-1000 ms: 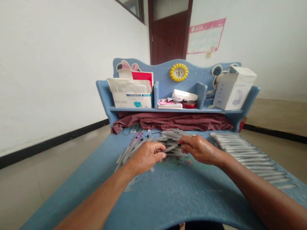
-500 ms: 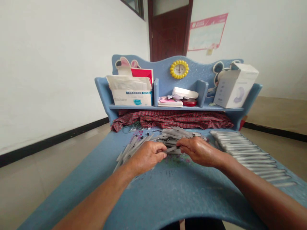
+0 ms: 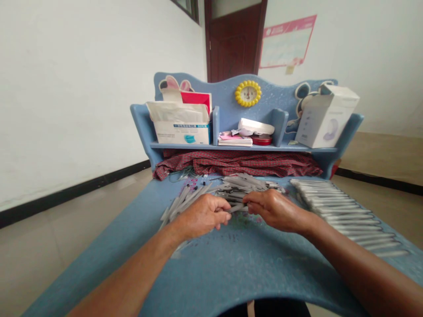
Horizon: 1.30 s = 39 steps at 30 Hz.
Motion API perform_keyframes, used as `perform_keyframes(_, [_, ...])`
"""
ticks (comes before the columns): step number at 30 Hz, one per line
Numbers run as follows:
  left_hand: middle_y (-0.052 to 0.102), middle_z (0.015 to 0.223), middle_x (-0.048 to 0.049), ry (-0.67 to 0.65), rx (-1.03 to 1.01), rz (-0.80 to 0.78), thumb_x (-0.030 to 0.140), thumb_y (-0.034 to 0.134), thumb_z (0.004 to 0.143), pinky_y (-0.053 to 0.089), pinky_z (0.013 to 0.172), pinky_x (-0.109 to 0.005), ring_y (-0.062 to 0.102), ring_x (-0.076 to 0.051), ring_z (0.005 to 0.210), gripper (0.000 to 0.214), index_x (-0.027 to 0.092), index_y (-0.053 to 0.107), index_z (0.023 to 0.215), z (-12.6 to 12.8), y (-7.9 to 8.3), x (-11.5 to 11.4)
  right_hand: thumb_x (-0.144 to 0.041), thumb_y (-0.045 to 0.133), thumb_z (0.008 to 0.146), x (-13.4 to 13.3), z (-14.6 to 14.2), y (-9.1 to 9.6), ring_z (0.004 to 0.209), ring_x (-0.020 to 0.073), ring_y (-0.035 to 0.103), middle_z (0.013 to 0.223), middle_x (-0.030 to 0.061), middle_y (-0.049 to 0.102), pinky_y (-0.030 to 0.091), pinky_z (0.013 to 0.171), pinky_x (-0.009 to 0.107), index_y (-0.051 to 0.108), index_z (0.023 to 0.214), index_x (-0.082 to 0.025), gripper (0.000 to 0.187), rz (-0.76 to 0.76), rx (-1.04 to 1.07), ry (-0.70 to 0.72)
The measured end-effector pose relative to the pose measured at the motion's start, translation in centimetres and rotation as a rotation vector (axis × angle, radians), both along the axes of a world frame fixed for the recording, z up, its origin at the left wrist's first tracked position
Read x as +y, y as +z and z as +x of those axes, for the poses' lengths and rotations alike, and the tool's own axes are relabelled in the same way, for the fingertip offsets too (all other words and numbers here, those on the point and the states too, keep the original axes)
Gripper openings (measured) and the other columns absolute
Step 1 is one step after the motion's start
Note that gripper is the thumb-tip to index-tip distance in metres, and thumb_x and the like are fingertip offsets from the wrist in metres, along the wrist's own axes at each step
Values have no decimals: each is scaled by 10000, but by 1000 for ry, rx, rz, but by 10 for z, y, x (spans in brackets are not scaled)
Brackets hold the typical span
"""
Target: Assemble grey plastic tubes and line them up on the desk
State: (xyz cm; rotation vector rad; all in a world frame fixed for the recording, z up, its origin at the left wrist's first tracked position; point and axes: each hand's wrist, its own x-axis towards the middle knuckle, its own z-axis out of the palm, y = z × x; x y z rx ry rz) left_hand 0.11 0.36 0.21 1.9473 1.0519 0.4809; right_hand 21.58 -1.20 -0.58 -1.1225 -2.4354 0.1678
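Observation:
Between my two hands is a pen point(image 3: 236, 207) with a pale translucent barrel, lying nearly level. My left hand point(image 3: 206, 215) pinches its left end between thumb and fingers. At the other end my right hand point(image 3: 269, 209) closes its fingertips on a small dark part, perhaps the cap; it is mostly hidden. Just behind the hands lies a loose heap of pale and dark pen parts point(image 3: 246, 181). Beside my left hand are several pale barrels point(image 3: 180, 203), some with black ends. Off to the right, finished-looking pens point(image 3: 346, 215) lie side by side in a long row.
The blue desk point(image 3: 238, 268) has a curved front edge. A red checked cloth point(image 3: 238, 164) lies under the shelf point(image 3: 185, 146). On the shelf stand a mask box point(image 3: 181, 132), papers point(image 3: 234, 140), a red tin point(image 3: 261, 140) and a white box point(image 3: 325, 119).
Both hands stay almost in place on the pen. Some lower fingers of my left hand show a little more now, and the view has shifted slightly.

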Motion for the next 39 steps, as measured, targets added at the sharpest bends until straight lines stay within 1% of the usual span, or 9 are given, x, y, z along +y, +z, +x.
perform_keyframes(3, [615,616,12,16,-22,-52,269,573,704,375,487,-196,508,-89,503,163,139,651,763,0,3,-1,-151,409,878,2,0,-1,661,117,595,735,2,649,441,623,239,600,953,-182,208,-150,154,26])
perform_keyframes(9, [632,631,7,76,-18,-42,282,562,719,364,461,-183,514,-86,502,156,146,631,751,2,7,-5,-182,424,875,2,0,-3,597,115,584,676,0,632,450,565,238,596,905,-165,176,-185,302,-5])
perform_keyframes(16, [635,621,13,62,-38,-47,263,571,700,379,484,-206,516,-89,488,163,144,641,786,0,0,-1,-151,486,830,2,0,-2,602,119,581,689,-3,629,457,563,243,595,853,-168,113,-268,337,29])
perform_keyframes(21, [617,610,16,40,-30,-57,249,572,691,377,492,-209,514,-90,497,151,135,636,767,1,1,-2,-170,468,852,3,1,-2,588,114,568,653,-4,605,450,569,246,583,767,-167,143,-297,297,54])
perform_keyframes(26, [615,616,14,15,-38,-106,248,579,695,378,493,-205,503,-84,498,166,128,631,798,1,3,-3,-187,453,870,1,2,0,581,106,566,644,0,609,450,572,232,574,785,-158,151,-368,276,85])
perform_keyframes(29, [610,617,18,-5,-38,-107,254,580,703,374,491,-201,503,-83,504,166,131,629,802,0,5,-4,-247,442,889,0,2,2,566,107,563,619,7,602,446,560,229,556,733,-156,213,-402,301,93])
perform_keyframes(35, [536,546,51,-29,4,-18,235,582,696,367,494,-203,494,-83,495,116,134,626,733,2,5,-3,-457,370,908,4,3,-3,424,109,533,497,3,562,427,446,223,517,712,-160,385,-677,383,56])
perform_keyframes(37, [539,550,49,-11,-1,-6,238,576,702,376,499,-208,498,-88,503,123,131,623,740,2,5,-2,-507,403,883,7,4,-5,441,117,549,511,10,571,434,450,228,533,740,-155,401,-683,436,58])
perform_keyframes(39, [550,566,42,4,-5,1,239,568,707,382,504,-214,499,-90,509,132,126,621,750,2,4,-2,-518,508,829,8,6,-7,479,124,566,550,8,590,448,473,234,541,817,-158,362,-665,517,83])
